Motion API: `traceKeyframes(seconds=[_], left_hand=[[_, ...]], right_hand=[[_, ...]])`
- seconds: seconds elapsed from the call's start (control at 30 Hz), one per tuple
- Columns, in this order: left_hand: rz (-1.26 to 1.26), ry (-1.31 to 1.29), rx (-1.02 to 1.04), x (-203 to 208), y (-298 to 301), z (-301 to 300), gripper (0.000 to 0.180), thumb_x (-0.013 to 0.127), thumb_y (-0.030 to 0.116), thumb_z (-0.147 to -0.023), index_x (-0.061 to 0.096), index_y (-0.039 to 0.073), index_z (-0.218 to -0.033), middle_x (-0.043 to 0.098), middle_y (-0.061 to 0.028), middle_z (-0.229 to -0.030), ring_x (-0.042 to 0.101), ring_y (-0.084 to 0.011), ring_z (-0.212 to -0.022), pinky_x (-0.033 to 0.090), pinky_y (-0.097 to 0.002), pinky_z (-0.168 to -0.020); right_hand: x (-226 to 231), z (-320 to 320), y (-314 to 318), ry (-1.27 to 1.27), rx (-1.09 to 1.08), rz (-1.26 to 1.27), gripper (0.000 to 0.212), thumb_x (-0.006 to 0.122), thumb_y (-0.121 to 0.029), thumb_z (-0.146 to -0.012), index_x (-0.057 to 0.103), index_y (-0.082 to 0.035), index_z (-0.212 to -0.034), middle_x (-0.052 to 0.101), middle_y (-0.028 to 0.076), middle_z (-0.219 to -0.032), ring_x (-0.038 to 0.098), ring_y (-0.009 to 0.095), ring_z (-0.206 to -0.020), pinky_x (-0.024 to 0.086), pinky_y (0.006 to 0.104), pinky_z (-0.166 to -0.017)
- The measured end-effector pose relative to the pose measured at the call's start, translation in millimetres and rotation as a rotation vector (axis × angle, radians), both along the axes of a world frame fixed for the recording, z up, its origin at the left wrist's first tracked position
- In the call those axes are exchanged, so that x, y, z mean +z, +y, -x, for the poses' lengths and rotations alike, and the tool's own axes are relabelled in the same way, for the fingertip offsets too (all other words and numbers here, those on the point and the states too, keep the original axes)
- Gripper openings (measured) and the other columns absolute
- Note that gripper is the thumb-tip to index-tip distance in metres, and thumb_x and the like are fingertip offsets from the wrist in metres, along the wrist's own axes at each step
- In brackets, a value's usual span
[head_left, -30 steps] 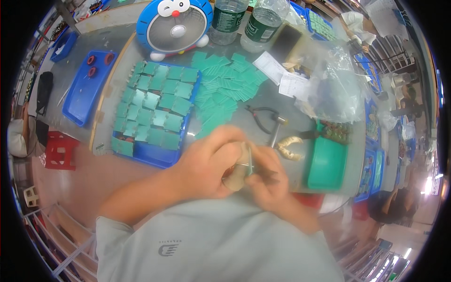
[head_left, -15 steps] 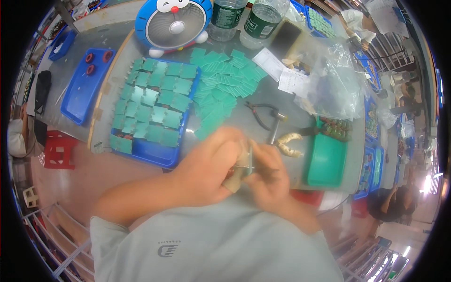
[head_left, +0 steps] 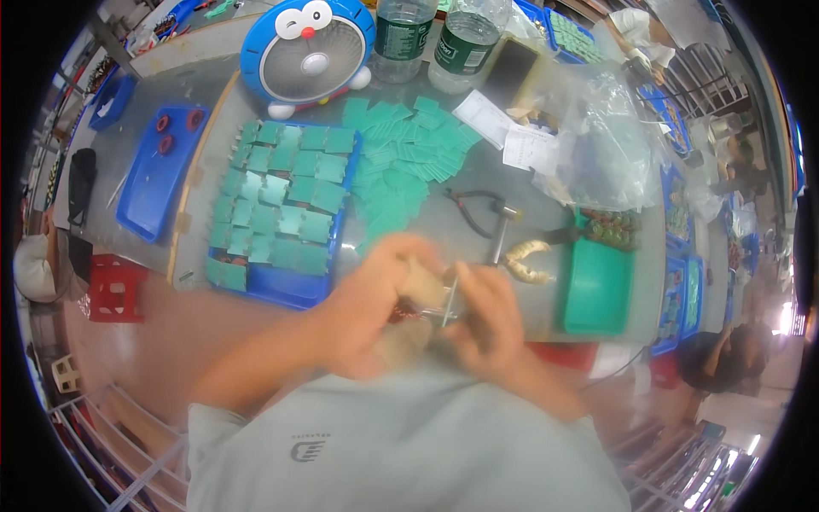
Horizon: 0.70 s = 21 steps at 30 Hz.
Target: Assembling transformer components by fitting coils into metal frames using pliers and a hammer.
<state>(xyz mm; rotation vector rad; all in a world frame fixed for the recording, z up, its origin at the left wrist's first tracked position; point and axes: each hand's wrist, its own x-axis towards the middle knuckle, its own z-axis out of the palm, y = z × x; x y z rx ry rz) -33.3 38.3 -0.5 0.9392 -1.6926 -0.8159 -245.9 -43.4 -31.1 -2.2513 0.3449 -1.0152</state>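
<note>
In front of my shirt, my left hand [head_left: 363, 311] is closed around a small reddish wire-wound coil [head_left: 404, 314], with beige coverings on its fingers. My right hand [head_left: 490, 324] pinches a thin pale-green board [head_left: 450, 300], seen edge-on, close against the coil. Motion blur hides exactly how the two pieces touch. Beyond my left hand stands a blue tray [head_left: 294, 293] with rows of green square boards [head_left: 294, 192]. A loose heap of similar green boards [head_left: 405, 154] lies to its right.
Black-handled pliers [head_left: 469, 209], a hammer [head_left: 503, 235] and a cream curved object [head_left: 529, 263] lie right of the heap. Further right is a green bin [head_left: 597, 290] with coils behind it. A blue fan [head_left: 311, 60] and water bottles [head_left: 465, 47] stand at the back.
My left hand has turned and shifted slightly left and down, exposing more of the reddish coil. The board in my right hand now tilts more. The view has shifted slightly.
</note>
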Motion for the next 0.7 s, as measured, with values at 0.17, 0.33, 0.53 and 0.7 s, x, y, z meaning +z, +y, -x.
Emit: traceKeyframes(seconds=[0.17,0.33,0.53,0.7], left_hand=[[-0.313,0.448,0.183,-18.2,9.3,15.8,0.033,0.057,-0.001,-0.097,0.043,0.004,-0.126,0.052,-0.0112,-0.118,0.053,-0.0171,-0.101,0.046,-0.0319,-0.091],[-0.765,0.543,0.18,-10.4,13.9,14.6,0.034,0.057,-0.004,-0.095,0.044,0.007,-0.125,0.052,-0.0076,-0.117,0.053,-0.017,-0.107,0.047,-0.0334,-0.093],[-0.736,0.543,0.086,-18.7,17.7,19.7,0.039,0.066,0.002,-0.096,0.047,0.009,-0.129,0.049,-0.0067,-0.125,0.053,-0.0173,-0.115,0.05,-0.0325,-0.094],[-0.317,0.269,0.191,-40.7,15.8,32.8,0.041,0.077,0.019,-0.096,0.053,0.009,-0.128,0.049,-0.0108,-0.129,0.054,-0.0209,-0.116,0.047,-0.0356,-0.098]], right_hand=[[4.4,-2.4,-3.3,0.06,0.059,0.06,0.071,0.082,-0.015,-0.087,0.052,0.006,-0.147,0.059,0.021,-0.127,0.062,0.034,-0.102,0.054,0.0389,-0.084],[-5.7,3.2,-4.4,0.146,0.122,-0.057,0.069,0.078,-0.002,-0.087,0.051,0.001,-0.15,0.057,0.019,-0.13,0.062,0.031,-0.101,0.055,0.0367,-0.083],[-23.3,21.8,-2.8,0.175,0.159,-0.581,0.068,0.071,0.001,-0.091,0.049,-0.003,-0.155,0.053,0.016,-0.134,0.062,0.022,-0.106,0.056,0.0317,-0.082],[-38.8,23.9,-2.1,0.035,0.166,-0.696,0.061,0.069,-0.009,-0.099,0.047,0.0,-0.155,0.052,0.015,-0.137,0.058,0.023,-0.117,0.051,0.0333,-0.095]])
